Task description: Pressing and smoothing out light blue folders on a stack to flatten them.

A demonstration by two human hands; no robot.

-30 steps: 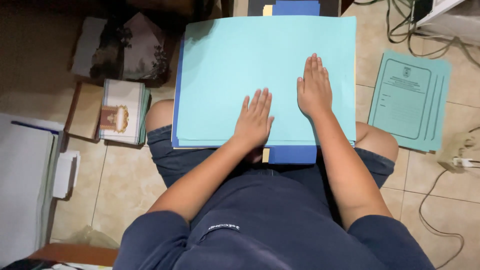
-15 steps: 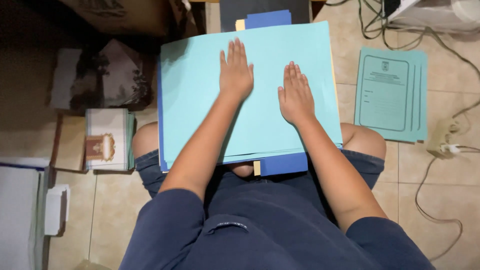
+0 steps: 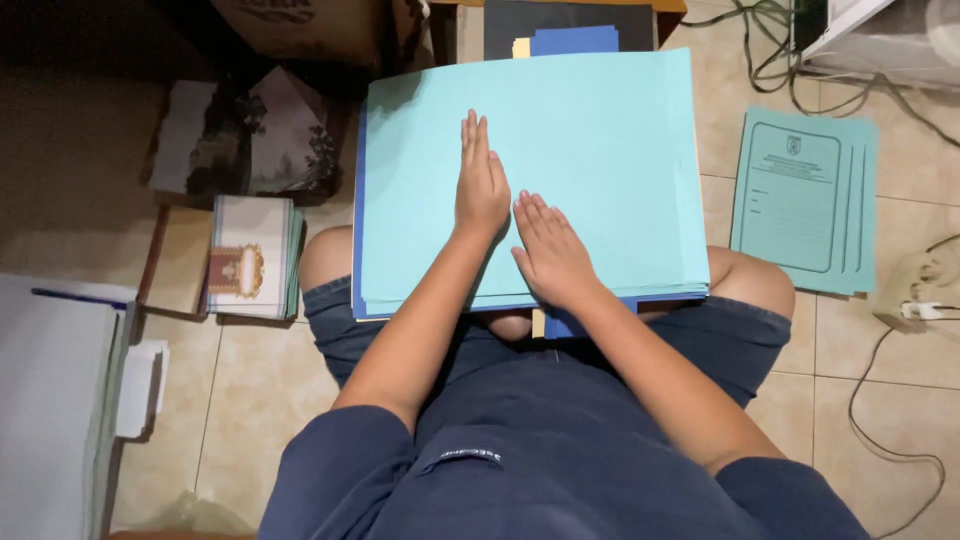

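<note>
A stack of light blue paper sheets [image 3: 600, 150] lies across my lap, over a darker blue folder [image 3: 572, 40] that sticks out at the far and near edges. My left hand [image 3: 480, 180] rests flat on the top sheet, fingers together and pointing away from me. My right hand [image 3: 550, 250] lies flat just beside it, nearer my body, fingers angled toward the left hand. Neither hand grips anything. I sit on the floor in dark blue shorts and shirt, with my knees showing under the stack.
A pile of printed teal covers [image 3: 805, 200] lies on the tiled floor at right, beside cables and a power strip [image 3: 925, 285]. At left are a stack of booklets [image 3: 250, 255], dark printed sheets [image 3: 250, 140], a cardboard box [image 3: 310, 25] and a white tray [image 3: 50, 400].
My left hand slid farther up the sheet, then a little toward the middle. My right hand drew back toward my body and turned inward, ending close beside the left.
</note>
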